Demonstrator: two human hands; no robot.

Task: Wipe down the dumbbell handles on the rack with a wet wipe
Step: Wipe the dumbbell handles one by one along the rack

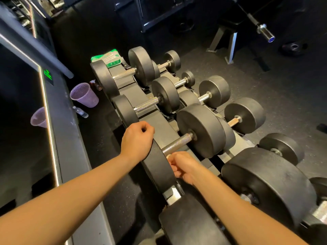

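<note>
**Head view: right hand on a dumbbell handle at the rack's near end**

The right hand (184, 167) is curled round the near end of a dumbbell's (200, 131) knurled handle (177, 143). A pale bit of wet wipe (169, 156) shows at its fingertips, against the metal. The dumbbell lies across the rack (164, 126), near its close end.

The left hand (137, 137) is drawn into a loose fist. It rests on the top edge of the same dumbbell's left weight, and nothing shows inside it.

Farther along the rack lie more dumbbells in two rows, the smaller ones on the rack's right side. A green pack of wipes (108, 58) sits at the rack's far end.

On the floor left of the rack stand a purple bin (85, 94) and, just beside it, a small clear bottle (80, 112). Beyond the rack to the right, a barbell end (265, 33) juts out.
</note>
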